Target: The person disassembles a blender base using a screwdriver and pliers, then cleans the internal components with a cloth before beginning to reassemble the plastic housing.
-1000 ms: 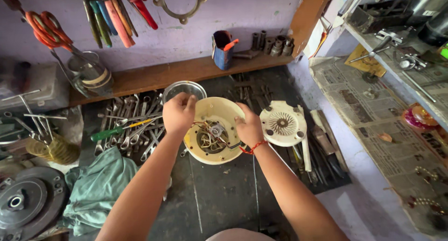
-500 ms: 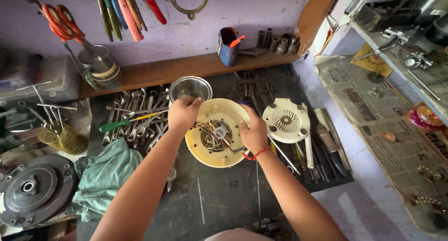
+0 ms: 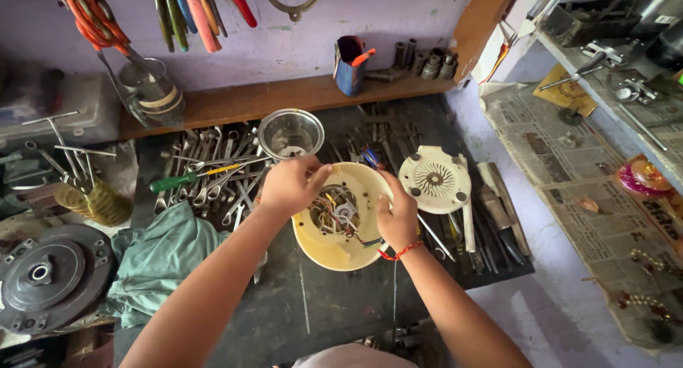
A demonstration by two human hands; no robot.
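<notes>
Where the dark bench fills the middle of the frame, a round cream housing lies at its centre with the open side turned up, showing coloured wires and a small metal hub inside; being round, it has no clear long axis. The left hand curls over its upper left rim, fingers bent and gripping the edge. The right hand grips the right rim, thumb inside. Just right of it lies a cream vented cover, flat. Above, a clear glass bowl stands on scattered spanners; whether anything is inside, I cannot tell. A blue cup on the wooden shelf holds an orange-handled tool.
</notes>
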